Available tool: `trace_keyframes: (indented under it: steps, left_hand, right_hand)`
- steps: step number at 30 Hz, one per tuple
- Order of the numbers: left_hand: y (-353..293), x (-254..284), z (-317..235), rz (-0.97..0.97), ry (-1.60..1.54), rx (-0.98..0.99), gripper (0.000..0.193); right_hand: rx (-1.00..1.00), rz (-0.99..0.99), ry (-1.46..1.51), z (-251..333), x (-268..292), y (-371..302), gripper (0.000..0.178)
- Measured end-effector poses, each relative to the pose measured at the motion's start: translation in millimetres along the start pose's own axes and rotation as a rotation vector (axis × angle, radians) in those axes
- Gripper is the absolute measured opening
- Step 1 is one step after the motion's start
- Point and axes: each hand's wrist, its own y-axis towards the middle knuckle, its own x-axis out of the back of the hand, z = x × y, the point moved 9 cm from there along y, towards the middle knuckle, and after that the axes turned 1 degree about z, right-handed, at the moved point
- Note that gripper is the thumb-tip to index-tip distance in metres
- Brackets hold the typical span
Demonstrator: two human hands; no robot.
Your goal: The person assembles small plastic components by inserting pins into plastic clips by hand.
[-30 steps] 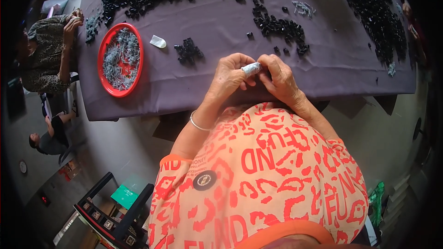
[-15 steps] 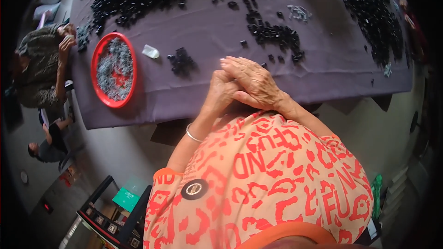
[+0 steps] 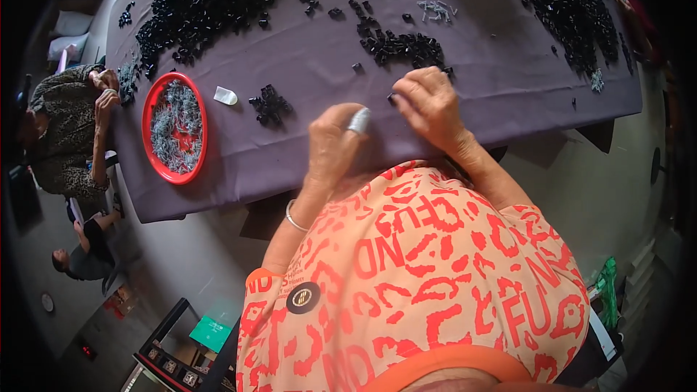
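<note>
My right hand [image 3: 433, 110] hovers at the table's near side, thumb and fingertips pinching a small black plastic piece [image 3: 391, 99]. To its left, my left hand [image 3: 335, 141] has its fingers curled closed, and a whitish-silver cover [image 3: 359, 120] wraps one digit. What that hand may hold is hidden. Just beyond my right hand lies a loose group of black plastic pieces [image 3: 403, 49]. A smaller cluster of them [image 3: 269, 106] rests left of my left hand, beside a white finger-shaped cap [image 3: 226, 96].
A red oval tray [image 3: 147, 131] of small grey parts stands at the table's left. Large black heaps [image 3: 207, 3] [image 3: 552, 0] cover the far left and far right. Thin grey parts [image 3: 437, 10] lie farther back. Another person's hands [image 3: 107, 87] work at the left edge.
My hands were together, one over the other; now they are apart. The right hand has moved right with a black piece in its fingertips. The whole view has shifted slightly.
</note>
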Motion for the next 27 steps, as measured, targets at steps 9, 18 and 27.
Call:
trace_keyframes:
  steps: [9, 18, 27]
  left_hand:
    - [17.4, 79.0, -32.4, -0.337, 0.751, -0.356, 0.018]
    - [44.7, 22.8, -49.6, -0.275, 0.463, -0.482, 0.021]
    - [68.9, 1.3, -44.6, -0.146, 0.484, -0.385, 0.013]
  right_hand:
    - [-0.021, 0.113, -0.238, -26.3, -10.0, 16.6, 0.020]
    - [-0.093, 0.001, -0.151, -44.0, 23.6, 20.7, 0.016]
    - [-0.056, 0.062, -0.318, -98.4, 30.9, 65.4, 0.015]
